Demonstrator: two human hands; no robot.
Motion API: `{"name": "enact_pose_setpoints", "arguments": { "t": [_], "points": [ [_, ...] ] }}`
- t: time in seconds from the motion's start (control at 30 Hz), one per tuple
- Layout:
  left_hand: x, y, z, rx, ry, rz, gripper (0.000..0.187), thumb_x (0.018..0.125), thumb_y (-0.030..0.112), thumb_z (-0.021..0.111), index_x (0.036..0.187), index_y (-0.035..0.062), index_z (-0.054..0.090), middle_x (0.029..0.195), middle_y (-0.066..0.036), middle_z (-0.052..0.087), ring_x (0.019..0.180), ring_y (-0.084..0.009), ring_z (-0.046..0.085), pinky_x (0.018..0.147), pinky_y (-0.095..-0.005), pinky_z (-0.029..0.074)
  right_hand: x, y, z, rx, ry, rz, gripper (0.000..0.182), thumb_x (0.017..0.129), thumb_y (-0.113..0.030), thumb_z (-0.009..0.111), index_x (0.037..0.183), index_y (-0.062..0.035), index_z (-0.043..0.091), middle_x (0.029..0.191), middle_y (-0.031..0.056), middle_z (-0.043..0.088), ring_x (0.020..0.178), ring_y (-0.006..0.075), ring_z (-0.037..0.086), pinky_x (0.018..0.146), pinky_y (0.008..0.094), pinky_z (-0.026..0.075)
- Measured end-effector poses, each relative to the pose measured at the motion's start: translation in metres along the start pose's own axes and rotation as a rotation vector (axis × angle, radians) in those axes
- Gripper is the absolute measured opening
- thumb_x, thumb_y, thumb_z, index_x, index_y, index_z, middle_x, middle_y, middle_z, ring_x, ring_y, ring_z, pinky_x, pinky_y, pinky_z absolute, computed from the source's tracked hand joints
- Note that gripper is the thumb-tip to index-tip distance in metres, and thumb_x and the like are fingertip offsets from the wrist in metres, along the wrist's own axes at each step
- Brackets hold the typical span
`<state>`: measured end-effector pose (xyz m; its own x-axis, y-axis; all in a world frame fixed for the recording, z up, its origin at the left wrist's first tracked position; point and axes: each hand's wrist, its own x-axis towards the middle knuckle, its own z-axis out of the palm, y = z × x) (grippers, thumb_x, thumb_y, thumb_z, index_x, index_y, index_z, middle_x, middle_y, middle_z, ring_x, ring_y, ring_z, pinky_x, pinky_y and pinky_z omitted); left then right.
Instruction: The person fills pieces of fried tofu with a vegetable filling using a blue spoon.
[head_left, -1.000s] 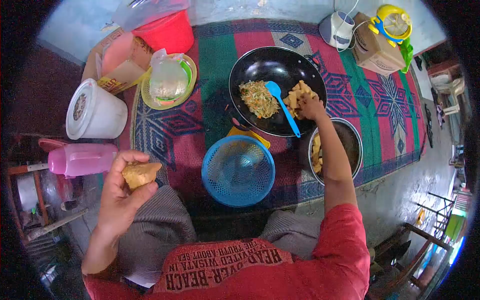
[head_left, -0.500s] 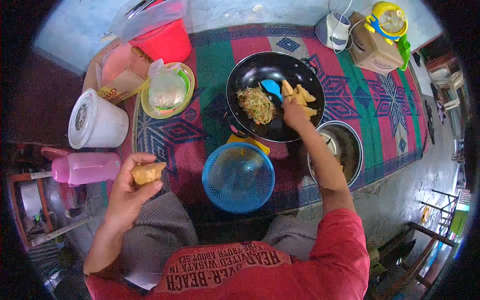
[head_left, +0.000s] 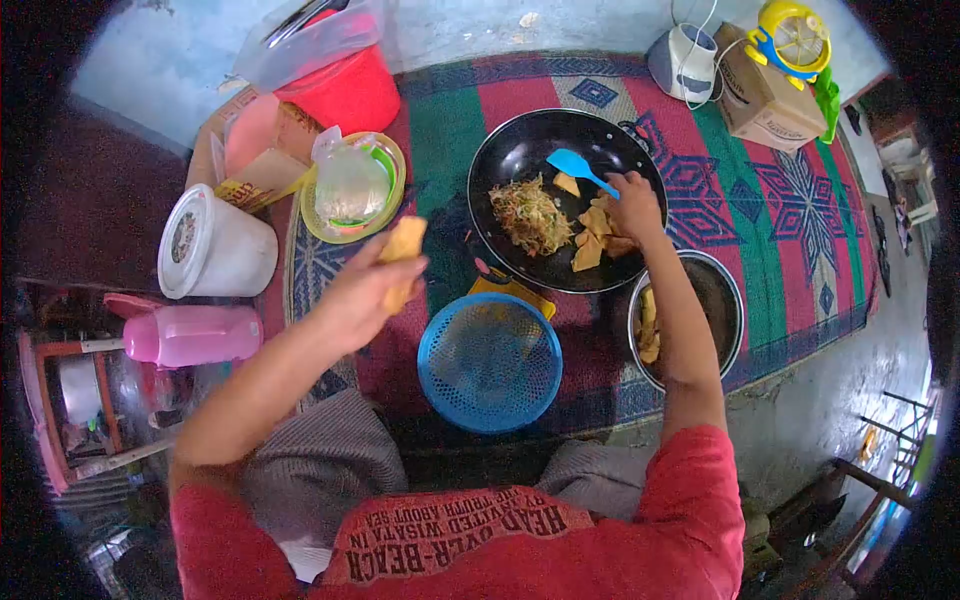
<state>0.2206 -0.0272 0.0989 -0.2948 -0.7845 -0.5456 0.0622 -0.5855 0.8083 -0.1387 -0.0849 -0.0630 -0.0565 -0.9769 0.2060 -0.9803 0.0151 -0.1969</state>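
My left hand (head_left: 365, 290) is closed around a golden piece of fried tofu (head_left: 403, 240), raised over the mat to the left of the blue colander. At the wok's right side, my right hand (head_left: 637, 208) grips the handle end of a blue spatula (head_left: 572, 163). The spatula's head points up and left inside the black wok (head_left: 520, 130). A heap of shredded vegetable filling (head_left: 530, 218) lies in the wok's left part. Several fried tofu pieces (head_left: 590, 250) sit to the right of it, below the spatula and beside my right hand.
A blue colander (head_left: 490, 365) stands before me, with a yellow item (head_left: 535, 297) behind it. Under my right forearm is a metal bowl (head_left: 738, 320) with tofu pieces. A white tub (head_left: 215, 245), pink flask (head_left: 200, 335), plate with a bag (head_left: 355, 185) and red bucket (head_left: 350, 90) line the left.
My left hand has moved right and up with the tofu. My right hand and the spatula have shifted up and right in the wok, and the tofu pieces there lie differently.
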Motion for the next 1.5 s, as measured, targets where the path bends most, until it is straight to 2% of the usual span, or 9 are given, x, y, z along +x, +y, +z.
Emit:
{"name": "enact_pose_setpoints", "arguments": {
  "t": [0.07, 0.13, 0.2, 0.33, 0.77, 0.9, 1.07, 1.4, 1.5],
  "points": [
    [0.03, -0.012, 0.014, -0.118, 0.017, 0.044, 0.034, 0.075, 0.008, 0.059, 0.106, 0.0078, 0.043, 0.092, -0.002, 0.047, 0.082, -0.0123, 0.048, 0.068, -0.0278, 0.044, -0.011, -0.034, -0.016, 0.395, -0.024, -0.199, 0.016, 0.073, -0.02, 0.055, 0.086, -0.0109, 0.058, 0.08, 0.0134, 0.058, 0.075, 0.031, 0.054, 0.067, 0.0399, 0.044],
    [0.053, -0.026, 0.023, -0.188, 0.018, 0.05, 0.033, 0.075, 0.008, 0.059, 0.104, 0.0083, 0.044, 0.091, -0.002, 0.048, 0.082, -0.012, 0.048, 0.067, -0.0283, 0.044, -0.033, -0.059, -0.003, 0.559, -0.42, -0.202, 0.018, 0.074, -0.023, 0.051, 0.081, -0.0083, 0.058, 0.071, 0.016, 0.058, 0.067, 0.0339, 0.056, 0.059, 0.0425, 0.045],
    [0.067, -0.034, 0.029, -0.351, 0.011, 0.082, 0.03, 0.076, 0.011, 0.059, 0.102, 0.0097, 0.044, 0.089, -0.001, 0.049, 0.081, -0.0116, 0.048, 0.067, -0.0285, 0.044, -0.062, -0.085, -0.016, 0.021, -0.652, -0.381, 0.019, 0.073, -0.023, 0.05, 0.085, -0.012, 0.06, 0.079, 0.012, 0.059, 0.078, 0.0286, 0.057, 0.066, 0.0391, 0.044],
    [0.089, -0.068, 0.025, -0.36, 0.012, 0.033, 0.025, 0.078, 0.016, 0.058, 0.099, 0.0136, 0.046, 0.089, 0.0, 0.049, 0.081, -0.0115, 0.048, 0.07, -0.0287, 0.042, -0.092, -0.089, 0.018, -0.19, -0.523, -0.409, 0.021, 0.068, -0.016, 0.053, 0.088, -0.0123, 0.057, 0.086, 0.006, 0.057, 0.088, 0.0217, 0.052, 0.073, 0.0328, 0.043],
    [0.088, -0.093, 0.037, -0.454, -0.023, 0.064, 0.027, 0.078, 0.022, 0.06, 0.1, 0.0142, 0.047, 0.091, 0.0, 0.049, 0.084, -0.0131, 0.049, 0.069, -0.0285, 0.042, -0.104, -0.077, 0.006, -0.227, -0.507, -0.47, 0.013, 0.07, -0.014, 0.05, 0.076, -0.0091, 0.06, 0.079, 0.0054, 0.059, 0.079, 0.0229, 0.057, 0.068, 0.0329, 0.044],
    [0.083, -0.094, 0.048, -0.256, 0.071, 0.077, 0.03, 0.075, 0.019, 0.062, 0.1, 0.0116, 0.047, 0.089, 0.0, 0.052, 0.077, -0.0127, 0.052, 0.062, -0.0277, 0.044, -0.071, -0.085, -0.021, 0.393, -0.543, -0.355, 0.018, 0.073, -0.021, 0.058, 0.081, -0.0048, 0.057, 0.085, 0.0061, 0.059, 0.073, 0.022, 0.057, 0.062, 0.0292, 0.046],
    [0.093, -0.107, 0.056, -0.263, 0.044, 0.096, 0.035, 0.072, 0.018, 0.066, 0.101, 0.0094, 0.047, 0.089, -0.001, 0.054, 0.077, -0.0129, 0.054, 0.061, -0.0273, 0.045, -0.054, -0.118, -0.034, 1.247, -0.623, 0.152, 0.033, 0.073, -0.021, 0.065, 0.098, -0.0045, 0.052, 0.086, 0.0061, 0.058, 0.079, 0.0138, 0.056, 0.067, 0.0253, 0.045],
    [0.096, -0.109, 0.056, -0.203, 0.035, 0.115, 0.043, 0.075, 0.011, 0.062, 0.113, 0.0077, 0.043, 0.097, -0.006, 0.053, 0.083, -0.0153, 0.055, 0.066, -0.0292, 0.047, -0.051, -0.108, -0.023, 1.433, -0.671, 0.16, 0.02, 0.076, -0.008, 0.058, 0.094, -0.0024, 0.053, 0.083, 0.0036, 0.058, 0.07, 0.0108, 0.055, 0.059, 0.022, 0.045],
    [0.107, -0.116, 0.053, -0.287, -0.001, 0.128, 0.046, 0.075, 0.008, 0.06, 0.116, 0.0067, 0.042, 0.1, -0.007, 0.053, 0.086, -0.0167, 0.055, 0.068, -0.0293, 0.048, -0.047, -0.105, -0.014, 1.126, -0.524, 0.025, 0.016, 0.076, -0.006, 0.054, 0.092, -0.0027, 0.055, 0.076, 0.0036, 0.058, 0.066, 0.0096, 0.054, 0.054, 0.0219, 0.043]
  ]
}}
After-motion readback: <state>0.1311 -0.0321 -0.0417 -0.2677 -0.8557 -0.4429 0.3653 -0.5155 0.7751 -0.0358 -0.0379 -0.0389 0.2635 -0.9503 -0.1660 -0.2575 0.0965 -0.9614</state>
